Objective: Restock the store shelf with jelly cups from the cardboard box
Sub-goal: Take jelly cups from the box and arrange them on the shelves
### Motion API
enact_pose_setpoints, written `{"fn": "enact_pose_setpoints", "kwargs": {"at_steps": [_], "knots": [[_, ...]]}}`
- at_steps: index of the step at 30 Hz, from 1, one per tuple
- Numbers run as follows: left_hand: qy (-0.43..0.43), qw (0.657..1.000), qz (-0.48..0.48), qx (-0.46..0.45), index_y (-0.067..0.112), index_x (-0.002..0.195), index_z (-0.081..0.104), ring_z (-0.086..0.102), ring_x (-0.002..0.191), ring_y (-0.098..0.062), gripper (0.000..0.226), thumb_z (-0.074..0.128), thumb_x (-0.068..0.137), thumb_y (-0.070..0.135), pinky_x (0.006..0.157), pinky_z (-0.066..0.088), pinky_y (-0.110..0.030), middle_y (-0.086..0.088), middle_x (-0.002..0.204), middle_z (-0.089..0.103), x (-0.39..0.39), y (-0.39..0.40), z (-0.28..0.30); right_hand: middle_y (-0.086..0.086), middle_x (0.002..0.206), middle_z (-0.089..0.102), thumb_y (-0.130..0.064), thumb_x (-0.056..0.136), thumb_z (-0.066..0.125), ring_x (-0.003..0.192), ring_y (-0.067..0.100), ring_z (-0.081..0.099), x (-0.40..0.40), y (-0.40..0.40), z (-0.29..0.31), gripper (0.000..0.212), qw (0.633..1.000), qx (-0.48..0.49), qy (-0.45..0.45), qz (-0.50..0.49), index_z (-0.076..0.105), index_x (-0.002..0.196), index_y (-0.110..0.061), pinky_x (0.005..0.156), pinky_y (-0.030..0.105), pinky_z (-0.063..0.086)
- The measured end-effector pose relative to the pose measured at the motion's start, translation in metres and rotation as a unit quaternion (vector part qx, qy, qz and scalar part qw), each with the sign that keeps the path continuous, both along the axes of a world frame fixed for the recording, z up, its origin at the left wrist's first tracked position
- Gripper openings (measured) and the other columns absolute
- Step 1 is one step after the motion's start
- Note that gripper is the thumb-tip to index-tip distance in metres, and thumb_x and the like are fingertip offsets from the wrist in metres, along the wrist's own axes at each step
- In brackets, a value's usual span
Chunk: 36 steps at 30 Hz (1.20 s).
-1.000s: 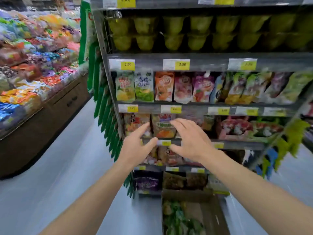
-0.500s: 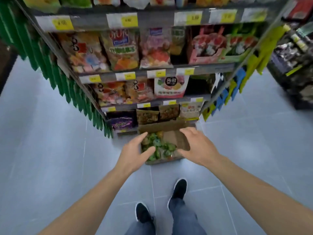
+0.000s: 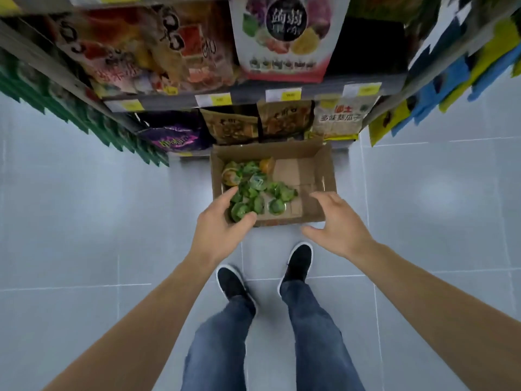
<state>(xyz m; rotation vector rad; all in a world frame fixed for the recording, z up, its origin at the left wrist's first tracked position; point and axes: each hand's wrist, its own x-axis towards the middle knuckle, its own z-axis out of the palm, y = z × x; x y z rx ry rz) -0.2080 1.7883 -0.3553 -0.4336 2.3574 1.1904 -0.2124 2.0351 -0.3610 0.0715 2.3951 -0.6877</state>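
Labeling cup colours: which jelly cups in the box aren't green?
Two orange ones at the far left of the cardboard box: an orange cup against the left wall and an orange cup toward the back. The rest are green.

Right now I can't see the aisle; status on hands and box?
Left hand open, over jelly cups. Right hand open above cardboard box near edge. Nothing gripped, nothing blocking.
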Motion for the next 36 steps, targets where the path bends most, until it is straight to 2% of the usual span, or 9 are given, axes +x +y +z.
{"fn": "enact_pose_setpoints", "kwargs": {"at_steps": [4, 7, 9, 12, 19, 23, 27, 31, 36], "knots": [[-0.012, 0.999, 0.037, -0.004, 0.026, 0.147, 0.046, 0.048, 0.117, 0.006, 0.069, 0.075, 0.084, 0.032, 0.096, 0.035, -0.008, 0.019, 0.129, 0.052, -0.017, 0.006, -0.091, 0.001, 0.147, 0.040, -0.041, 0.082, 0.072, 0.133, 0.022, 0.043, -0.030, -0.007, -0.089, 0.078, 0.999, -0.042, -0.026, -0.008, 0.036, 0.148, -0.022, 0.104, 0.031, 0.038], [-0.004, 0.999, 0.027, -0.017, 0.029, 0.145, 0.044, 0.048, 0.104, 0.018, 0.071, 0.076, 0.082, 0.030, 0.088, 0.033, 0.003, 0.023, 0.125, 0.054, -0.028, 0.002, -0.165, 0.001, 0.140, 0.046, -0.039, 0.081, 0.075, 0.128, 0.017, 0.048, -0.052, -0.013, -0.161, 0.075, 0.997, -0.057, -0.024, -0.049, 0.041, 0.146, -0.022, 0.101, 0.023, 0.033], [-0.004, 0.999, 0.023, -0.027, 0.032, 0.148, 0.038, 0.048, 0.121, 0.008, 0.079, 0.075, 0.078, 0.039, 0.103, 0.041, -0.015, 0.017, 0.139, 0.053, -0.037, -0.004, -0.222, 0.000, 0.137, 0.048, -0.036, 0.081, 0.075, 0.125, 0.016, 0.049, -0.066, -0.018, -0.212, 0.072, 0.995, -0.062, -0.021, -0.078, 0.043, 0.144, -0.023, 0.098, 0.022, 0.033], [0.008, 0.997, 0.014, -0.071, 0.028, 0.153, 0.029, 0.037, 0.142, -0.015, 0.093, 0.073, 0.075, 0.053, 0.115, 0.036, -0.036, 0.005, 0.156, 0.036, -0.050, -0.015, -0.304, -0.002, 0.140, 0.047, -0.038, 0.081, 0.076, 0.128, 0.016, 0.047, -0.080, -0.026, -0.289, 0.072, 0.994, -0.068, -0.023, -0.085, 0.042, 0.144, -0.025, 0.100, 0.025, 0.034], [0.073, 0.982, -0.039, -0.171, 0.031, 0.157, 0.012, -0.001, 0.153, -0.022, 0.098, 0.074, 0.083, 0.047, 0.122, 0.014, -0.042, 0.000, 0.166, -0.001, -0.100, -0.029, -0.442, -0.004, 0.144, 0.041, -0.042, 0.081, 0.075, 0.131, 0.016, 0.043, -0.107, -0.051, -0.429, 0.075, 0.994, -0.089, -0.015, -0.061, 0.038, 0.146, -0.028, 0.109, 0.038, 0.039], [0.086, 0.976, -0.048, -0.196, 0.036, 0.158, 0.007, -0.003, 0.152, -0.026, 0.094, 0.071, 0.088, 0.042, 0.114, 0.006, -0.034, 0.005, 0.165, -0.012, -0.118, -0.029, -0.489, -0.006, 0.143, 0.041, -0.041, 0.082, 0.074, 0.129, 0.014, 0.043, -0.123, -0.065, -0.478, 0.074, 0.994, -0.090, 0.005, -0.067, 0.038, 0.146, -0.028, 0.105, 0.034, 0.037], [0.166, 0.944, -0.072, -0.277, 0.027, 0.156, 0.023, 0.003, 0.151, -0.033, 0.088, 0.076, 0.085, 0.019, 0.117, 0.008, -0.038, -0.010, 0.165, 0.006, -0.119, -0.035, -0.519, -0.004, 0.139, 0.044, -0.042, 0.083, 0.073, 0.122, 0.014, 0.048, -0.137, -0.069, -0.512, 0.073, 0.991, -0.096, 0.031, -0.082, 0.039, 0.145, -0.026, 0.103, 0.035, 0.042], [0.231, 0.904, -0.096, -0.346, 0.024, 0.151, 0.038, 0.021, 0.145, -0.036, 0.087, 0.078, 0.076, 0.002, 0.115, 0.026, -0.048, -0.014, 0.158, 0.028, -0.120, -0.045, -0.533, -0.007, 0.134, 0.045, -0.039, 0.081, 0.075, 0.114, 0.011, 0.052, -0.150, -0.069, -0.532, 0.067, 0.984, -0.107, 0.069, -0.126, 0.044, 0.140, -0.028, 0.097, 0.028, 0.043], [0.271, 0.904, -0.065, -0.324, 0.020, 0.143, 0.051, 0.035, 0.133, -0.038, 0.083, 0.084, 0.067, 0.008, 0.104, 0.035, -0.056, -0.014, 0.146, 0.045, -0.127, -0.042, -0.532, -0.004, 0.141, 0.043, -0.039, 0.078, 0.078, 0.120, 0.012, 0.050, -0.166, -0.068, -0.548, 0.077, 0.975, -0.116, 0.064, -0.175, 0.041, 0.144, -0.026, 0.104, 0.031, 0.043]]}}
